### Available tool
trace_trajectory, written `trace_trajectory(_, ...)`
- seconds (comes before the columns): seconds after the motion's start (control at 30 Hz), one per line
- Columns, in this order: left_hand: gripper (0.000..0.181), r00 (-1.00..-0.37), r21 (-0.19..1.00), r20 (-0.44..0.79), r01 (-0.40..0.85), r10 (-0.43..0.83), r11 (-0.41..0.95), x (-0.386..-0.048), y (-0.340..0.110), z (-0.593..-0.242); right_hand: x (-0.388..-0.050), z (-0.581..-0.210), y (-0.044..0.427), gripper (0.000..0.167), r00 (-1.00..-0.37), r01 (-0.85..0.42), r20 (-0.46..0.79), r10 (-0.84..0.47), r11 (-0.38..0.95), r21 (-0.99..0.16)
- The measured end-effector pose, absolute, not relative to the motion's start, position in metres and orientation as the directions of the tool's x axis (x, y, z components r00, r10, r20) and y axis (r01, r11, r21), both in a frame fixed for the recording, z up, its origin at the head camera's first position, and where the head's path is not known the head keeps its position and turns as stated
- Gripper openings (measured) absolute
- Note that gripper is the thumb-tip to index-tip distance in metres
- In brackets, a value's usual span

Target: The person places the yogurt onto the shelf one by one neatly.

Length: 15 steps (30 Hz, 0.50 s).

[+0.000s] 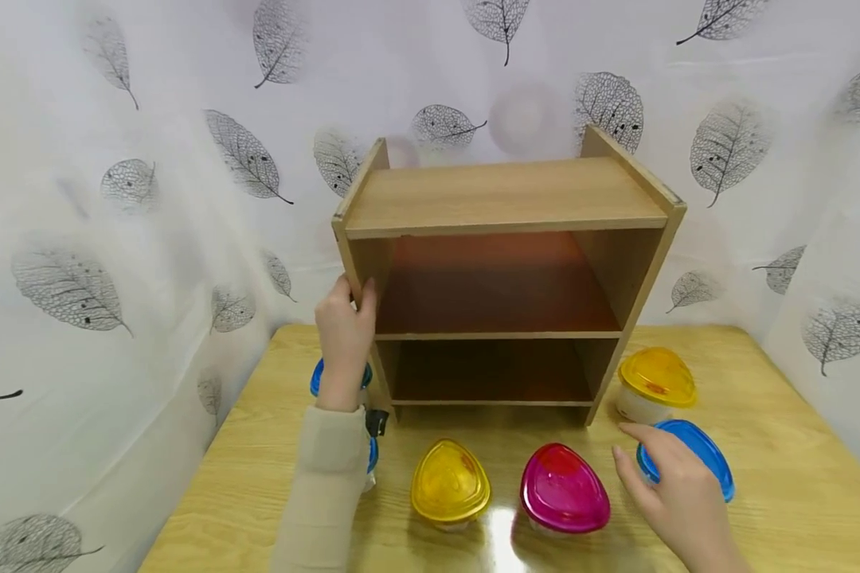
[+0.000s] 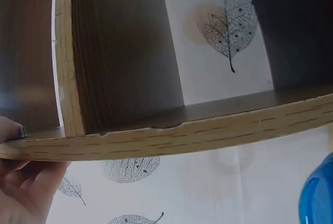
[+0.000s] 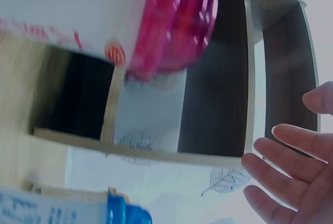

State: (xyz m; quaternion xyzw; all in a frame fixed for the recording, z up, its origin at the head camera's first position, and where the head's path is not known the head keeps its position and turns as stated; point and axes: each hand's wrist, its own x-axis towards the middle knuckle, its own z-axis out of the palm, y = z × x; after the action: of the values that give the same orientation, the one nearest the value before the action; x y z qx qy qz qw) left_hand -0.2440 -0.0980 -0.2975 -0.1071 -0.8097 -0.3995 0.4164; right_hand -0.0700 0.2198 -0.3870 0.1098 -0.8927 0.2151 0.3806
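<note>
A small wooden shelf unit stands at the back of the table. My left hand grips the front edge of its left side panel, with the thumb on the inner side; the left wrist view shows the fingers around the panel. Apart from the shelf, my right hand hovers with spread, relaxed fingers over the front of a blue-lidded tub, and holds nothing. To its left are a pink-lidded tub and a yellow-lidded tub.
Another yellow-lidded tub sits by the shelf's right side. Blue lids show on the left, partly hidden by my left arm. A leaf-patterned white curtain hangs behind and beside the wooden table.
</note>
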Motion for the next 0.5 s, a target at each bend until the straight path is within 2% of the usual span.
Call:
trace_trajectory(0.07,0.024,-0.634,0.559,0.757,0.501,-0.159,0.661,-0.243,-0.100,-0.297,-0.071,-0.385,0.225,0.026,-0.682,-0.363,0.731,-0.022,0.878,-0.312)
trace_trajectory(0.23,0.019,-0.649,0.570,0.744,0.495,-0.156,0.656,-0.242,-0.100,-0.296,-0.071,-0.381,0.237,0.026,-0.677,-0.332,0.736,0.024,0.882,-0.334)
trace_trajectory(0.5,0.018,-0.651,0.577,0.742,0.502,-0.157,0.645,-0.242,-0.100,-0.296,-0.069,-0.379,0.252,0.026,-0.753,-0.215,0.648,0.117,0.887,-0.409)
